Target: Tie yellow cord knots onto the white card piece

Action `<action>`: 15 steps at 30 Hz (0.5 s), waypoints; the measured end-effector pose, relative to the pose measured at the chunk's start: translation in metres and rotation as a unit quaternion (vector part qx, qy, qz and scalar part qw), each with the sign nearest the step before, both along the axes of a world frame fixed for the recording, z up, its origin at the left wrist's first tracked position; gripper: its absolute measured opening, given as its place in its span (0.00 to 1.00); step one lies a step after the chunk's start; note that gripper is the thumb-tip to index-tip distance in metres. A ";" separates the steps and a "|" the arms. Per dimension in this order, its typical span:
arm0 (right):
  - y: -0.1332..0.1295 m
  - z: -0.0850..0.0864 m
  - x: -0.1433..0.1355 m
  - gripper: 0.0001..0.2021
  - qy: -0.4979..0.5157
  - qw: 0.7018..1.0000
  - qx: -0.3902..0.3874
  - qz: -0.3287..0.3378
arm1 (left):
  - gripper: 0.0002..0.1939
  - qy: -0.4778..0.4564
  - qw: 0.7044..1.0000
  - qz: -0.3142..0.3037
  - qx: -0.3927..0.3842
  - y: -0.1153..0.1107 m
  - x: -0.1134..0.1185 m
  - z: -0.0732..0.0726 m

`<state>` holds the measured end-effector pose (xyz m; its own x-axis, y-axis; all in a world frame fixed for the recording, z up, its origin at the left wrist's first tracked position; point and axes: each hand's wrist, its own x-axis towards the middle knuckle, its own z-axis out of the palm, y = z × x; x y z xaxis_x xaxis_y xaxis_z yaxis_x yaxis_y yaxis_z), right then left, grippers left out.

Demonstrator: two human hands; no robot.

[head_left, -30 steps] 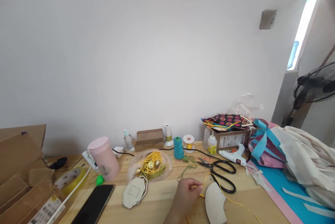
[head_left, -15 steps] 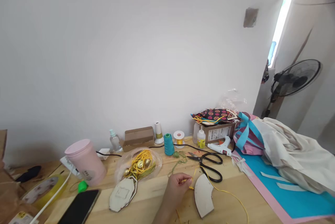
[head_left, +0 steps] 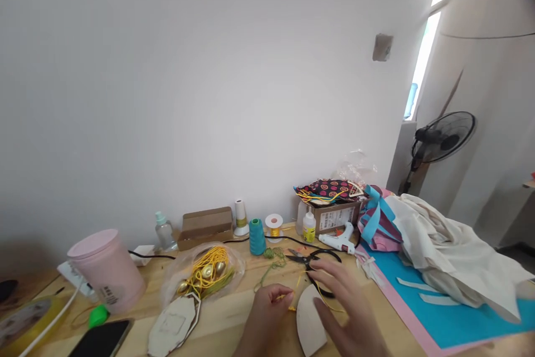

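My left hand has its fingertips pinched on a thin yellow cord, just left of a pale curved card piece on the table. My right hand, slightly blurred, is held with fingers apart over that piece's right side. Nothing shows in its grip. Under and behind its fingers lie black-handled scissors, their lower handle partly covered. From my left hand's side, the cord runs over the card and passes behind the right fingers. A tangle of green thread lies behind my left hand.
Along the wall stand a teal thread cone, a spool, a glue bottle and a glue gun. Left are a bag of yellow cords, octagonal cards, a pink canister and a phone. Fabric fills the right.
My right hand has come into view, spread over the card and scissors. My left hand still pinches the yellow cord. The whole view has shifted, so things sit further left and a little lower.
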<state>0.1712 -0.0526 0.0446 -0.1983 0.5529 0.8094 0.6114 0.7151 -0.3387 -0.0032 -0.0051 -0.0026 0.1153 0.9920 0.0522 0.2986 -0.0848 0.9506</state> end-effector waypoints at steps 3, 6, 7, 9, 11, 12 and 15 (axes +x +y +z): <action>0.042 0.001 -0.015 0.18 -0.098 0.988 -0.081 0.087 | 0.09 -0.007 1.000 -0.002 0.017 -0.001 0.000 0.002; 0.060 -0.012 -0.017 0.15 -0.118 0.977 -0.142 0.107 | 0.08 -0.029 0.999 -0.012 0.019 0.001 -0.002 0.000; 0.063 -0.017 -0.014 0.13 -0.099 0.980 -0.146 0.092 | 0.08 -0.037 0.999 -0.014 0.013 0.003 -0.003 -0.002; 0.066 -0.025 -0.007 0.12 -0.059 0.984 -0.149 0.071 | 0.09 -0.047 0.999 -0.016 0.000 0.006 -0.004 -0.005; 0.068 -0.030 0.003 0.11 -0.024 0.987 -0.151 0.057 | 0.09 -0.058 0.998 -0.001 -0.006 0.008 -0.005 -0.006; 0.070 -0.031 0.008 0.10 -0.001 0.987 -0.153 0.044 | 0.10 -0.062 0.998 0.016 -0.007 0.008 -0.004 -0.006; 0.079 -0.037 0.028 0.12 0.143 0.972 -0.176 -0.060 | 0.10 -0.080 0.995 0.059 -0.005 0.006 -0.004 -0.003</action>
